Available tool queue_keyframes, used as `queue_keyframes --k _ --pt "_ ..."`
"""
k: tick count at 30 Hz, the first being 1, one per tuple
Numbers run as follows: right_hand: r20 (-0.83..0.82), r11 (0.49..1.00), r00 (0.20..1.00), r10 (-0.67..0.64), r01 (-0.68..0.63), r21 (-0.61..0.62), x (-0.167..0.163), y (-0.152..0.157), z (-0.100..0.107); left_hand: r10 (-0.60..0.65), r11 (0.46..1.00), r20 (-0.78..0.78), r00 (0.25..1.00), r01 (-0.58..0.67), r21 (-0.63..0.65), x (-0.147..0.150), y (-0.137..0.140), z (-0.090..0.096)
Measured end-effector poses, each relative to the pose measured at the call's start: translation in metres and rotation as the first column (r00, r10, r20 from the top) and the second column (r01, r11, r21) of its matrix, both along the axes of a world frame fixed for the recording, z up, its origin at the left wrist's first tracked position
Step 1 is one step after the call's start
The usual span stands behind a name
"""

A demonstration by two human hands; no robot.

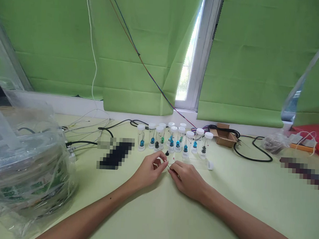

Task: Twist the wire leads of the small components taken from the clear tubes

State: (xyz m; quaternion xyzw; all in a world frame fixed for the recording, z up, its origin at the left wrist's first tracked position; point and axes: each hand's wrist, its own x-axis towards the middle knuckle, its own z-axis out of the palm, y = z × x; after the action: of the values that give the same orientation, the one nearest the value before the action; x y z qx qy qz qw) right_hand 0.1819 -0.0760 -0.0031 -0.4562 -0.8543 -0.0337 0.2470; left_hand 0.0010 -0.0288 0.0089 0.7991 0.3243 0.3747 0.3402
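bare forearms [102,208] stretch up the frame toward a thin piece [169,166]

mid-frame, the left hand [149,170] pinches it between thumb and forefinger; the right hand [188,179] bunches its fingers close beside, gripping or not i can't tell from here. beyond, a small black part [167,153] sits on the worktop [160,218] before white-capped clear tubes [186,145]; right of centre lies a loose white cap [210,165].

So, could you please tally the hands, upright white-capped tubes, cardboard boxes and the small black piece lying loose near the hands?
Hands: 2, left hand and right hand
Upright white-capped tubes: 11, some overlapping
Cardboard box: 1
Small black piece: 1
Total: 15
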Motion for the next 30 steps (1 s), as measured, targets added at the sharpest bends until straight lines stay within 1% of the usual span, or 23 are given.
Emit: queue_keyframes --k 2,4,6,9,12,15,20,22,23,24,25,26,28,29,30 --pt "-0.020 1.000 1.000 -0.009 0.009 0.008 0.000 0.000 0.000 0.028 0.991 -0.064 0.998 -0.020 0.131 -0.001 -0.001 0.001" --pt "-0.034 1.000 0.999 -0.023 0.024 0.012 -0.001 0.000 0.000 0.029 0.969 -0.121 0.992 0.002 0.247 -0.003 -0.002 0.002" --pt "-0.045 0.999 0.998 -0.039 0.040 0.013 -0.001 -0.001 0.001 0.020 0.943 -0.190 0.982 0.045 0.329 -0.005 -0.001 0.002" --pt "-0.063 0.998 0.996 -0.056 0.056 0.010 -0.002 -0.001 0.002 0.024 0.907 -0.305 0.952 0.107 0.407 -0.008 0.000 0.002" --pt "-0.084 0.998 0.995 -0.057 0.057 0.004 -0.002 -0.001 0.002 0.035 0.892 -0.372 0.928 0.139 0.431 -0.009 -0.001 0.002" --pt "-0.101 0.999 0.994 -0.046 0.048 0.015 -0.002 -0.001 0.001 0.039 0.897 -0.385 0.922 0.137 0.420 -0.008 -0.001 0.002" --pt "-0.133 0.999 0.991 -0.020 0.026 0.042 0.000 0.001 0.002 0.022 0.904 -0.356 0.934 0.133 0.406 -0.006 0.003 -0.002" --pt "-0.186 0.995 0.982 -0.039 0.056 0.087 0.004 0.004 0.005 0.028 0.907 -0.321 0.947 0.111 0.406 -0.005 0.004 -0.003" --pt "-0.237 0.988 0.969 -0.066 0.097 0.122 0.007 0.006 0.007 0.037 0.910 -0.303 0.952 0.093 0.404 -0.005 0.004 -0.003" --pt "-0.295 0.974 0.950 -0.101 0.155 0.167 0.011 0.009 0.009 0.048 0.915 -0.285 0.957 0.072 0.397 -0.004 0.004 -0.002" --pt "-0.368 0.944 0.917 -0.156 0.248 0.217 0.016 0.013 0.010 0.062 0.922 -0.268 0.961 0.047 0.384 -0.004 0.004 -0.002" --pt "-0.437 0.904 0.874 -0.215 0.347 0.249 0.022 0.017 0.011 0.076 0.931 -0.255 0.964 0.023 0.365 -0.005 0.004 -0.001" --pt "-0.547 0.814 0.785 -0.291 0.504 0.290 0.032 0.026 0.010 0.097 0.945 -0.236 0.967 -0.015 0.326 -0.005 0.004 0.000" --pt "-0.576 0.781 0.752 -0.321 0.554 0.289 0.036 0.029 0.009 0.100 0.950 -0.228 0.968 -0.025 0.312 -0.005 0.003 0.001" --pt "-0.582 0.766 0.736 -0.347 0.580 0.277 0.040 0.032 0.008 0.100 0.952 -0.222 0.970 -0.028 0.306 -0.005 0.003 0.001"
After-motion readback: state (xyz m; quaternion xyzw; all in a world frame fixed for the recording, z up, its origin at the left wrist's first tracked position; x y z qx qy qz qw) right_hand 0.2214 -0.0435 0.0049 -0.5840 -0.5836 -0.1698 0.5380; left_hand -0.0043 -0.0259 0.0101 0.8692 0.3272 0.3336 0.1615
